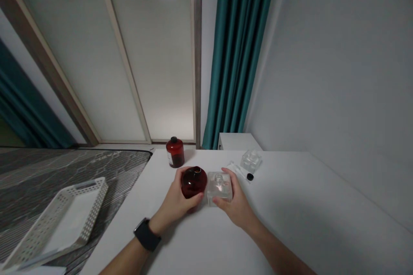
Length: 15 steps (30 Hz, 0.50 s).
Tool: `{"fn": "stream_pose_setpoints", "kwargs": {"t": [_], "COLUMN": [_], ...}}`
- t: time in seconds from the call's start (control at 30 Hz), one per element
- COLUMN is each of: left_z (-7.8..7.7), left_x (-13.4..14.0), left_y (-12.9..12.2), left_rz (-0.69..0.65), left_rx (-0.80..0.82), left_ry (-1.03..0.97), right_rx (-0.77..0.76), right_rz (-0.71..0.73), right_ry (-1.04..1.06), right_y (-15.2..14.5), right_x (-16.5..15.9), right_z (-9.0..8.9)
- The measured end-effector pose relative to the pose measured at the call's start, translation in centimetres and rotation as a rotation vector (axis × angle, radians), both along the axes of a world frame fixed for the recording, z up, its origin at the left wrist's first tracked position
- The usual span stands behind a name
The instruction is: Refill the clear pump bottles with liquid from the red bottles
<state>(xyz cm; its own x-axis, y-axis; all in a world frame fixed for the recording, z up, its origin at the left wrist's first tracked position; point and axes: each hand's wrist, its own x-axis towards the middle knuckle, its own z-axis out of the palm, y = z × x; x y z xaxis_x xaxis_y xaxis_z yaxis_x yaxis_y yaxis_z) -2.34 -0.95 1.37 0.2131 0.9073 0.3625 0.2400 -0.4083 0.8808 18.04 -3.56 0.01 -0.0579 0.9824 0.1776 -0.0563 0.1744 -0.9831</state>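
Note:
My left hand (179,197) is wrapped round a dark red glass bottle (194,181) whose neck has no cap on it. Beside it, my right hand (235,201) grips a square clear glass bottle (219,187) by its right side, its neck pointing up. The two bottles stand close together over the white table (206,245). Behind them is another red bottle (175,153) with a black cap and a pale label. A second clear glass bottle (251,161) lies to the right at the back. Near it are a small black cap (250,177) and a clear thin item, hard to make out.
A white perforated basket (92,215) is at the left, beyond the table's left edge, above a grey striped surface (129,167). A white cabinet (240,141) stands behind the table by the green curtain (240,60). The wall (338,73) runs along the right side.

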Motion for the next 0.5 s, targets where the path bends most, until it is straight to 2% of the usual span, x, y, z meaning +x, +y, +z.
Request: {"fn": "stream_pose_setpoints", "kwargs": {"t": [0.23, 0.5], "left_z": [0.8, 1.3], "left_x": [-2.5, -2.5], "left_y": [1.1, 1.2], "left_rz": [-0.058, -0.049], "left_rx": [0.263, 0.392], "left_ry": [0.425, 0.588], "right_rx": [0.043, 0.118], "right_rz": [-0.061, -0.016], "right_ry": [-0.182, -0.258], "right_y": [0.5, 0.6], "right_x": [1.0, 0.7], "right_z": [-0.6, -1.1]}}
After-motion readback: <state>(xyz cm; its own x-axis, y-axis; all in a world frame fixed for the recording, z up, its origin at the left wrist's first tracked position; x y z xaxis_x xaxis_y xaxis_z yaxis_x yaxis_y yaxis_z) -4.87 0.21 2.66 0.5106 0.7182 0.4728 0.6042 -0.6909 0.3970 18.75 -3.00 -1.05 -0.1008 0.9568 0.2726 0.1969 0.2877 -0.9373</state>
